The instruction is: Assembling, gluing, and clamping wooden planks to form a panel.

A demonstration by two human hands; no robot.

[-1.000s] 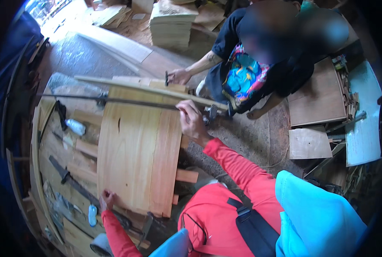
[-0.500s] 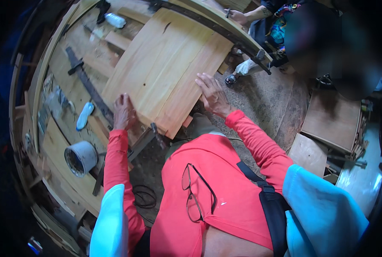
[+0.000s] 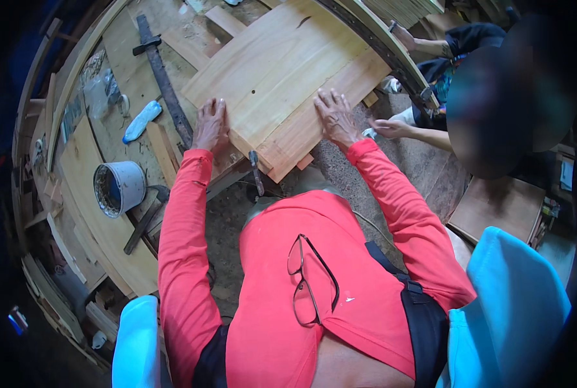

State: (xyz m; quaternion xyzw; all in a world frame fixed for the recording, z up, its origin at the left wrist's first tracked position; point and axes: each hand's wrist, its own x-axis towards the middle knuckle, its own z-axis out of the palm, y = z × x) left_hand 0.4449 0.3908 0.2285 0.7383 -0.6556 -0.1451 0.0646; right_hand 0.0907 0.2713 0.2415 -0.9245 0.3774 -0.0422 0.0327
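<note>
A wide, pale wooden panel [image 3: 282, 71] of joined boards, with a small dark knot, lies across the bench in front of me. My right hand [image 3: 337, 120] rests on its right edge, fingers stretched over the top face. At the near left edge of the panel, my left hand [image 3: 209, 125] has its fingers extended and the thumb hidden from sight. Between my hands, a metal clamp [image 3: 256, 172] sits at the panel's near corner. Just left of my left hand lies a long, dark bar clamp [image 3: 163, 81].
A stained white bucket [image 3: 121, 187], a clear plastic bottle [image 3: 142, 121] and a hammer [image 3: 147, 218] are on the left. A curved wooden rail [image 3: 392, 48] runs past the panel's far right. Beyond it a co-worker crouches, one hand [image 3: 392, 128] extended. A wooden box [image 3: 499, 210] stands at right.
The view has shifted, so the panel and bench sit higher and farther right. My left fingers have straightened. The co-worker's other hand has come into sight, reaching toward the panel's right side.
</note>
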